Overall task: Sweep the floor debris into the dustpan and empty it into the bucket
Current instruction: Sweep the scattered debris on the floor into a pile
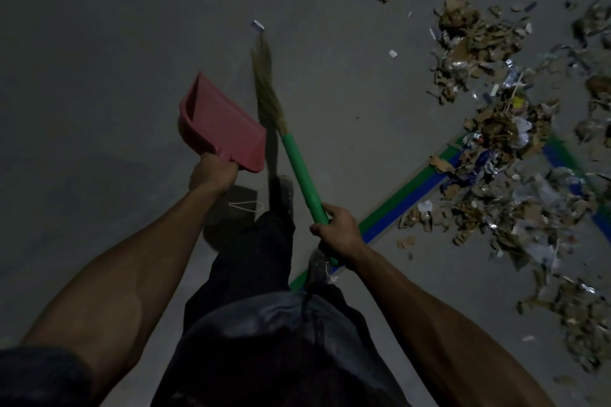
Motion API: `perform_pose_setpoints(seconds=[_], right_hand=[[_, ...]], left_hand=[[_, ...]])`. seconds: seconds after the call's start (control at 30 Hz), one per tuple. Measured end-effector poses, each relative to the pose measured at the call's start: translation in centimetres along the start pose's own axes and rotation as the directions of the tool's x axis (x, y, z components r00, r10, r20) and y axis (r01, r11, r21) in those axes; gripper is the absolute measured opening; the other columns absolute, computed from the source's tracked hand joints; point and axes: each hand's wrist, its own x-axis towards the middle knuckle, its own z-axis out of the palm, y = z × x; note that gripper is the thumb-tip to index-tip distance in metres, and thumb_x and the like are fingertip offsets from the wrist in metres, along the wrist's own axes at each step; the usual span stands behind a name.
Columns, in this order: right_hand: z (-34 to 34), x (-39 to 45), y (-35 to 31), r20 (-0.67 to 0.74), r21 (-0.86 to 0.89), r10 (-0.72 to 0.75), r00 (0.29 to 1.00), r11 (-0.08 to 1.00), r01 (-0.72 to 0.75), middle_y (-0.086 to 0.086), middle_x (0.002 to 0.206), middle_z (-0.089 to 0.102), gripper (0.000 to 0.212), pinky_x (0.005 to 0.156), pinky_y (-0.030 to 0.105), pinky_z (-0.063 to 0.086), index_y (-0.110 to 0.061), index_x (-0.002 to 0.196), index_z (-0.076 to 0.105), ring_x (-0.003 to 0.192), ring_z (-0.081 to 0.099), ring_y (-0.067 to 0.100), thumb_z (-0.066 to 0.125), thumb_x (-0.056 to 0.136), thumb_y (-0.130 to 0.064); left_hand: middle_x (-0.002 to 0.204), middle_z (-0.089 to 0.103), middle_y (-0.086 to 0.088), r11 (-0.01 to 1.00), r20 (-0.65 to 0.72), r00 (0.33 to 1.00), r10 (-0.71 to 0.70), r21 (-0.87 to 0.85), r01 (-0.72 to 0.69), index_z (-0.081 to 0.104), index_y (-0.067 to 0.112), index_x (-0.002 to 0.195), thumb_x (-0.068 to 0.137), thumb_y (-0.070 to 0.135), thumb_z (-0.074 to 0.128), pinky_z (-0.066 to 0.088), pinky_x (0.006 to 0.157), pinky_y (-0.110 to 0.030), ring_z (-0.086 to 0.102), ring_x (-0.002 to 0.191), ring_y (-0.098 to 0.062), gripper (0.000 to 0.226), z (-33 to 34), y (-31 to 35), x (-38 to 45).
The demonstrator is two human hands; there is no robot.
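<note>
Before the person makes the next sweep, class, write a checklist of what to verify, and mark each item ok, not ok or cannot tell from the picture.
1. Left hand grips the dustpan handle: ok.
2. Right hand grips the broom handle: ok.
3. Dustpan set down on the floor to receive debris: not ok, it is held up.
4. Broom bristles next to the debris pile: not ok, the pile lies off to the right.
5. Dustpan empty: ok, nothing shows inside.
6. Bucket within reach: cannot tell, none in view.

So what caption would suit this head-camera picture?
Left hand holds an empty red dustpan, right hand a green-handled broom, beside scattered debris.
</note>
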Motion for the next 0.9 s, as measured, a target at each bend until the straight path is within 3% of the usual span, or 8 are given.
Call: perform_pose_setpoints(seconds=[0.1, 0.2, 0.3, 0.4, 0.53, 0.63, 0.83, 0.9], right_hand=[[-1.7, 0.6, 1.2, -0.065, 0.103, 0.132, 0.989, 0.987, -0.125, 0.013, 0.085, 0.064, 0.063, 0.040, 0.023, 0.044, -0.011, 0.147, 0.041, 0.046, 0.055, 0.018, 0.064, 0.088, -0.006], [-5.0, 1.5, 2.0, -0.154, 0.263, 0.225, 0.962, 0.948, -0.179, 0.016, 0.076, 0.058, 0.054, 0.046, 0.030, 0.045, 0.000, 0.140, 0.045, 0.048, 0.051, 0.021, 0.062, 0.088, 0.000], [-9.0, 3.0, 1.2, -0.246, 0.343, 0.279, 0.928, 0.921, -0.186, 0.016, 0.073, 0.057, 0.039, 0.040, 0.025, 0.045, 0.006, 0.126, 0.052, 0.049, 0.051, 0.020, 0.062, 0.089, 0.001], [-12.0, 4.5, -1.1, -0.358, 0.357, 0.289, 0.888, 0.921, -0.156, 0.013, 0.070, 0.058, 0.025, 0.041, 0.025, 0.048, 0.005, 0.112, 0.058, 0.052, 0.055, 0.020, 0.063, 0.089, -0.002], [-11.9, 4.7, -4.1, -0.446, 0.388, 0.195, 0.874, 0.922, -0.008, 0.013, 0.071, 0.056, 0.031, 0.046, 0.028, 0.046, 0.007, 0.119, 0.054, 0.051, 0.054, 0.022, 0.060, 0.090, -0.002], [-9.4, 3.2, -5.2, -0.441, 0.341, 0.072, 0.894, 0.936, 0.093, 0.015, 0.076, 0.060, 0.049, 0.044, 0.029, 0.046, -0.004, 0.137, 0.047, 0.048, 0.054, 0.021, 0.059, 0.090, -0.003], [-3.0, 2.8, -7.1, -0.220, 0.128, -0.135, 0.966, 0.978, 0.165, 0.011, 0.069, 0.059, 0.065, 0.037, 0.025, 0.041, -0.029, 0.149, 0.036, 0.037, 0.052, 0.014, 0.057, 0.090, -0.010], [-1.7, 4.0, -8.6, -0.149, -0.011, -0.207, 0.967, 0.978, 0.208, 0.010, 0.076, 0.062, 0.064, 0.037, 0.025, 0.043, -0.027, 0.148, 0.040, 0.039, 0.055, 0.014, 0.058, 0.089, -0.010]], left_hand=[[0.114, 0.062, -0.015, 1.000, 0.003, 1.000, -0.020, -0.001, 0.020, 0.050, 0.008, 0.125, 0.088, 0.047, 0.057, 0.051, 0.090, -0.047, 0.061, 0.096, -0.035, 0.055, 0.3, -0.1, 0.3], [0.118, 0.061, -0.015, 1.000, 0.017, 1.000, -0.015, -0.010, 0.016, 0.047, 0.009, 0.130, 0.089, 0.049, 0.053, 0.051, 0.090, -0.045, 0.061, 0.095, -0.034, 0.058, 0.8, 0.1, 0.5], [0.117, 0.062, -0.011, 1.000, 0.010, 1.000, 0.008, -0.021, -0.008, 0.048, 0.012, 0.130, 0.088, 0.046, 0.058, 0.049, 0.081, -0.038, 0.057, 0.083, -0.026, 0.055, 1.2, 0.5, 0.6], [0.122, 0.061, -0.013, 1.000, 0.029, 0.999, 0.018, -0.005, -0.018, 0.047, 0.012, 0.133, 0.085, 0.045, 0.061, 0.050, 0.091, -0.043, 0.060, 0.098, -0.033, 0.060, 1.2, 1.0, 0.8], [0.114, 0.062, -0.013, 0.999, 0.033, 0.999, 0.027, -0.019, -0.026, 0.049, 0.012, 0.129, 0.086, 0.049, 0.059, 0.052, 0.088, -0.044, 0.061, 0.093, -0.033, 0.057, 0.7, 1.6, 0.8], [0.104, 0.062, -0.010, 0.999, 0.030, 0.999, 0.031, -0.037, -0.030, 0.050, 0.012, 0.125, 0.088, 0.048, 0.058, 0.054, 0.082, -0.042, 0.061, 0.084, -0.029, 0.052, -0.1, 1.8, 0.7], [0.104, 0.061, -0.008, 0.998, 0.019, 0.999, 0.040, -0.052, -0.039, 0.048, 0.011, 0.126, 0.093, 0.040, 0.054, 0.048, 0.075, -0.036, 0.057, 0.081, -0.024, 0.044, -2.0, 1.5, 1.7], [0.106, 0.060, -0.008, 0.998, 0.010, 0.999, 0.036, -0.051, -0.036, 0.047, 0.012, 0.129, 0.094, 0.038, 0.053, 0.046, 0.075, -0.035, 0.056, 0.083, -0.024, 0.044, -2.5, 1.3, 2.2]])
